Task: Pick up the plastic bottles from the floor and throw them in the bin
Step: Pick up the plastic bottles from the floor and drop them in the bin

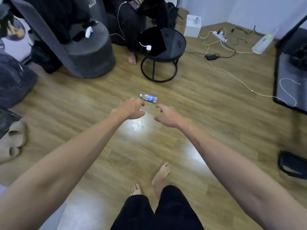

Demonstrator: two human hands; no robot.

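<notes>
A clear plastic bottle (148, 98) with a blue label and white cap lies on its side on the wooden floor, cap pointing left. Both my arms reach forward over the floor. My left hand (132, 109) hangs just short of the bottle's cap end with loosely curled fingers and holds nothing. My right hand (167, 115) is below and right of the bottle, fingers spread and relaxed, also with nothing in it. Neither hand touches the bottle. A second pale plastic bottle (262, 42) lies far right by the wall. No bin is in view.
A round black side table (176, 47) stands just beyond the bottle. A seated person's foot (132, 58) and a grey pouf (89, 52) are to its left. Cables and a power strip (220, 36) trail across the floor at right. Slippers (15, 138) sit at left.
</notes>
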